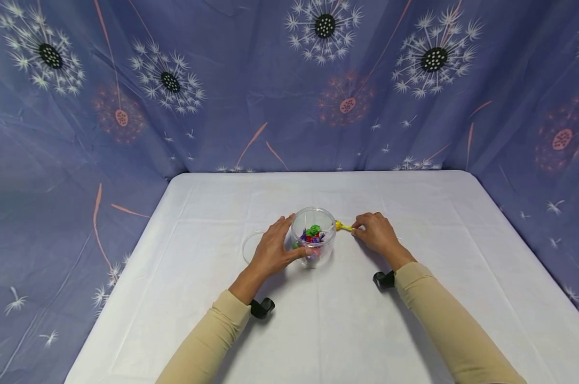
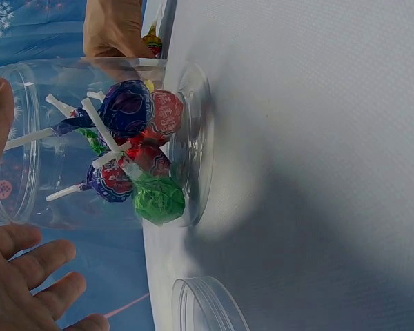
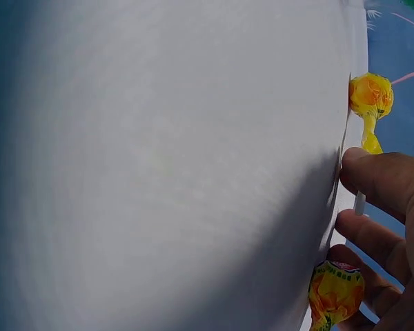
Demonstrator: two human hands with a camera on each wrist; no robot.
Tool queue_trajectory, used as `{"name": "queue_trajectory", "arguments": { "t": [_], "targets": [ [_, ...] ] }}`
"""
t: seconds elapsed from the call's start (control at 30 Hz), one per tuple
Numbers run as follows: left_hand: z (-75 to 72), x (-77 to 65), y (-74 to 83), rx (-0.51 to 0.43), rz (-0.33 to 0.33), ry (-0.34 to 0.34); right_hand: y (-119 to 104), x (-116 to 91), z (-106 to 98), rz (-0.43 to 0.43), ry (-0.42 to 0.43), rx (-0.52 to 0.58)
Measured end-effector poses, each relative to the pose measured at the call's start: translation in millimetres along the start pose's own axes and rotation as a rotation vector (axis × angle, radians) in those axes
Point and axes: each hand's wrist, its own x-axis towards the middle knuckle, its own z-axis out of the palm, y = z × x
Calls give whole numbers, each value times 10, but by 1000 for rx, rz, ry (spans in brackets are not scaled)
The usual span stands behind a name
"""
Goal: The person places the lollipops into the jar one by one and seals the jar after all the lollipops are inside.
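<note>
A clear plastic jar [image 1: 313, 218] stands upright on the table with several wrapped lollipops inside, in green [image 2: 159, 198], red [image 2: 167, 114] and purple [image 2: 126, 109] wrappers, their white sticks pointing various ways. My left hand [image 1: 272, 248] holds the jar from its left side, thumb across the front and fingers at the left rim. To the right of the jar, my right hand [image 1: 377, 233] pinches the stick of a yellow lollipop [image 3: 371, 95], whose head points toward the jar. Beside the lower fingers in the right wrist view is a second yellow lollipop [image 3: 337, 293].
A round clear lid [image 1: 245, 248] lies left of the jar, partly hidden by the left hand. White cloth covers the table [image 1: 318, 330]. Behind and at both sides hangs a blue curtain [image 1: 241, 80] with dandelion prints.
</note>
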Motion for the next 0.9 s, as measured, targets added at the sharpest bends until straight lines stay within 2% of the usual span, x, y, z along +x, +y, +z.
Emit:
{"name": "queue_trajectory", "arguments": {
  "t": [0.3,0.57,0.7,0.9],
  "targets": [
    [-1,-4,14,9,-8,-9,16,-42,-62,14,55,55],
    [-13,-14,22,31,5,-12,-22,-82,-281,59,119,130],
    [-8,-15,18,31,11,-12,-108,-108,-432,35,148,145],
    [-4,-12,12,16,12,-7,-351,-154,-671,-40,220,171]
  ]
}}
